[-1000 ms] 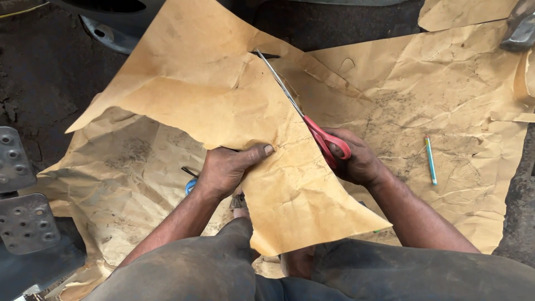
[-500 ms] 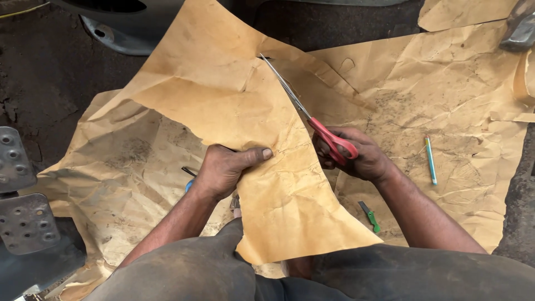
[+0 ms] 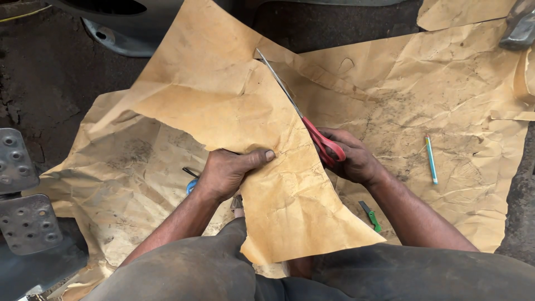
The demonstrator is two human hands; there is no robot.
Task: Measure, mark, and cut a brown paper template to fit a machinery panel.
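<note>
- Your right hand [image 3: 354, 161] is closed through the red handles of the scissors [image 3: 312, 131], at about 3 o'clock from the middle of the view; the long blades run up toward 11 o'clock, along the right edge of the raised sheet.
- Your left hand [image 3: 225, 173] pinches the brown paper sheet [image 3: 223, 106] near the centre, thumb lying flat on top and fingers curled beneath, holding it up off the ground.
- That sheet lies from about 12 o'clock down to 5 o'clock, its lower corner draped over your lap.
- As I judge it, the cut is well along: the right edge from the lower corner up to the handles looks already parted, and the blade tips sit close to the sheet's far edge at 12 o'clock. Only the short stretch beyond the tips seems left.
- A larger crumpled paper spread [image 3: 446, 111] covers the ground beneath, from 8 o'clock round to 3 o'clock.
- A light blue pencil [image 3: 431, 159] lies on that spread at 3 o'clock, well apart from your right hand.
- A small green tool [image 3: 370, 216] rests at 4 o'clock, just beside your right forearm.
- A blue-handled item [image 3: 191, 183] peeks out just left of your left hand; I cannot tell what it is.
- Studded metal plates [image 3: 22, 206] sit at 8 o'clock.
</note>
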